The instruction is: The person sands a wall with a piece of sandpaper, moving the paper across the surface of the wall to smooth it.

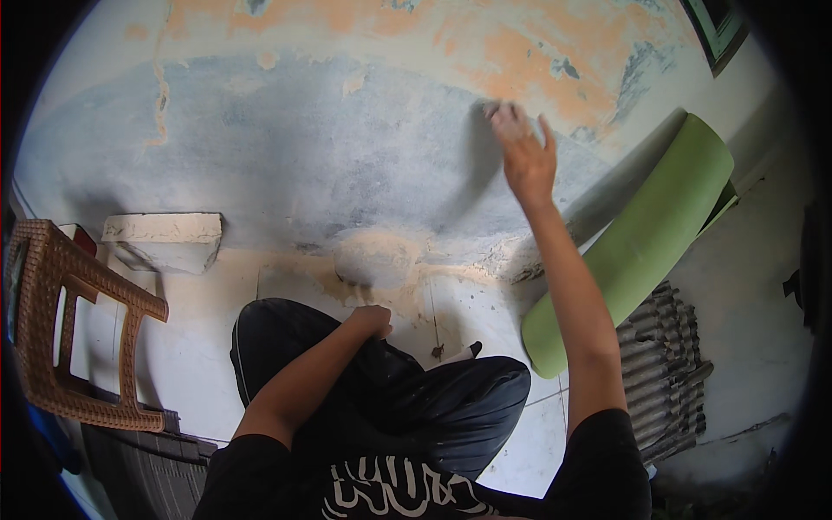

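Note:
My right hand (pixel 526 156) reaches up to the patchy wall (pixel 303 147), where blue-grey areas meet orange and off-white ones. Its fingers are bent and blurred against the surface, with the thumb held apart. Something small and greyish seems to lie under the fingertips, but its kind does not show. Over my bent leg, my left hand (pixel 374 321) rests with its fingers curled in; I see nothing in it. Both legs are folded on the pale tiled floor (pixel 204 325) close to the wall.
A brown woven-pattern plastic stool (pixel 134 347) lies tipped at the left, near a white block (pixel 165 241) against the wall. On the right leans a green rolled mat (pixel 633 243), beside stacked grey corrugated sheets (pixel 663 373). A window frame (pixel 718 35) shows at the upper right.

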Demonstrator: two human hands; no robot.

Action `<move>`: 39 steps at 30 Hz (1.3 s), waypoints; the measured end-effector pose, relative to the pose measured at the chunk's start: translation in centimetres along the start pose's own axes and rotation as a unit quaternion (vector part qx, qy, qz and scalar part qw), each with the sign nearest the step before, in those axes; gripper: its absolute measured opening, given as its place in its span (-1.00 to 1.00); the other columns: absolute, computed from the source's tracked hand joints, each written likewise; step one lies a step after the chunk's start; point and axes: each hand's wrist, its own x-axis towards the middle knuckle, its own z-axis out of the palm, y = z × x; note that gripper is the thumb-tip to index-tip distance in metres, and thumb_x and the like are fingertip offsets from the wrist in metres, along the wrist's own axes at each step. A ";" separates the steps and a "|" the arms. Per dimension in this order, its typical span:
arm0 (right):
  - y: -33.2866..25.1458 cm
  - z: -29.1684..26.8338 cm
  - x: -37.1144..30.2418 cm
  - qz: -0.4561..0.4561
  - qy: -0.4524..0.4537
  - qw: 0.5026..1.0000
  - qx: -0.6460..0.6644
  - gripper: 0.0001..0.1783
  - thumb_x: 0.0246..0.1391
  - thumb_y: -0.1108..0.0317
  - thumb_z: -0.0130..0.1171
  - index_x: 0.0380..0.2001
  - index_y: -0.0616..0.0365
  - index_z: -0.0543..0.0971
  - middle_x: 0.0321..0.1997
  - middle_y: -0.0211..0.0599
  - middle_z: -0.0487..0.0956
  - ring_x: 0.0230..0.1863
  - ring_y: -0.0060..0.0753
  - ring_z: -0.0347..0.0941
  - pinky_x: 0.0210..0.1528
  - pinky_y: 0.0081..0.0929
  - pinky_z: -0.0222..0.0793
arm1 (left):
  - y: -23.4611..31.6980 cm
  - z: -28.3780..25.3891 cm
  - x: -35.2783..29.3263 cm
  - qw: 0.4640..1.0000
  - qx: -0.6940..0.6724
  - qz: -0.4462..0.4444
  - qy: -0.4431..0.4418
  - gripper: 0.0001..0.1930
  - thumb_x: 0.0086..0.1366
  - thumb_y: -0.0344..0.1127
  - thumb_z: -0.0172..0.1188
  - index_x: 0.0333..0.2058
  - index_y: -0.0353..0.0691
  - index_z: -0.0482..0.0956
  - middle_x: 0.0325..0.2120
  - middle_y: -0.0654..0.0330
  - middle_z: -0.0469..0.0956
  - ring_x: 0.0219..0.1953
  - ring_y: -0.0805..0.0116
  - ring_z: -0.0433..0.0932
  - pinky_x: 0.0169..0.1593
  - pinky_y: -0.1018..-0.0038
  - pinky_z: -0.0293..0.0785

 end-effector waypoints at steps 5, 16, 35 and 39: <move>-0.4 2.7 1.9 0.076 0.060 0.995 0.034 -0.54 0.05 0.60 0.16 0.04 -0.02 0.63 0.17 -0.38 0.61 0.29 -0.32 0.45 0.40 -0.12 0.18 | 1.4 -1.2 -0.7 0.999 0.010 -0.035 -0.011 -0.58 0.27 -0.05 0.16 -0.07 -0.24 0.66 -0.05 -0.03 0.65 0.01 -0.01 0.63 0.03 0.10 0.55; -7.6 6.0 -9.7 -0.025 -0.109 0.982 0.150 -0.44 0.00 0.64 0.11 0.12 0.04 0.59 0.24 -0.39 0.56 0.32 -0.30 0.43 0.43 -0.12 0.20 | 2.1 -1.9 -1.3 0.999 0.006 -0.040 -0.017 -0.57 0.27 -0.02 0.16 -0.06 -0.21 0.67 -0.03 0.01 0.65 0.01 0.03 0.64 0.03 0.08 0.54; -20.3 -1.9 -20.9 0.551 -0.235 0.392 0.698 -0.69 0.32 0.43 0.14 0.07 0.29 0.60 -0.06 -0.35 0.66 -0.08 -0.56 0.54 0.00 -0.54 0.48 | 2.2 -5.4 0.2 0.628 -0.754 0.166 0.093 -0.41 0.54 0.02 -0.12 0.20 -0.46 0.34 0.11 0.05 0.50 0.17 0.23 0.47 0.27 0.25 0.34; -20.7 -1.8 -21.4 0.553 -0.218 0.412 0.691 -0.74 0.31 0.45 0.14 0.01 0.29 0.62 -0.10 -0.37 0.67 -0.11 -0.57 0.54 -0.02 -0.53 0.48 | 2.6 -4.8 -0.5 0.590 -0.774 0.231 -0.012 -0.55 0.56 -0.13 -0.11 0.19 -0.40 0.38 0.09 0.09 0.51 0.15 0.29 0.49 0.24 0.29 0.39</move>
